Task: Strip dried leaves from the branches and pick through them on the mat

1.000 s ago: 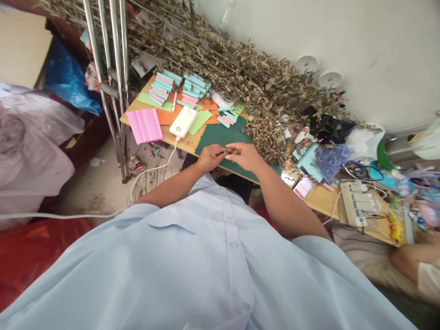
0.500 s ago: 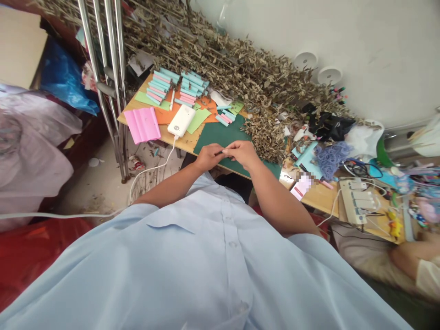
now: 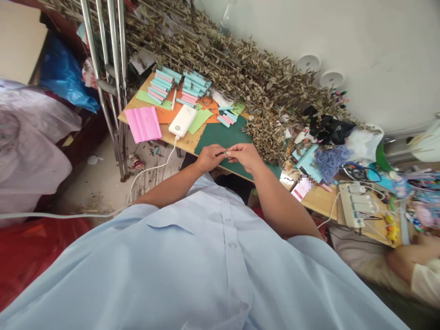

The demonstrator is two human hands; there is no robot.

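Note:
Over the front part of a dark green mat (image 3: 213, 135), my left hand (image 3: 210, 158) and my right hand (image 3: 245, 156) meet fingertip to fingertip. Both are closed in a pinch. Between them shows a small dark piece (image 3: 225, 153), too small to name and mostly covered by the fingers. A heap of dried leaves (image 3: 268, 137) lies on the mat just beyond my right hand. Short blue and pink paper rolls (image 3: 227, 118) rest past the mat's far edge, with larger stacks of such rolls (image 3: 194, 86) further left.
A white power bank (image 3: 183, 120) with a cable and a creased pink sheet (image 3: 143, 124) lie on the left. Dried stalks (image 3: 220, 50) run along the wall. Metal crutches (image 3: 115, 68) stand at left. On the right are a phone (image 3: 301, 189), a power strip (image 3: 352, 204) and another person's arm (image 3: 409, 261).
My fingers have shifted slightly at the small dark piece, and less of its dark length shows now. The whole view has moved a little; the things on the table stay put.

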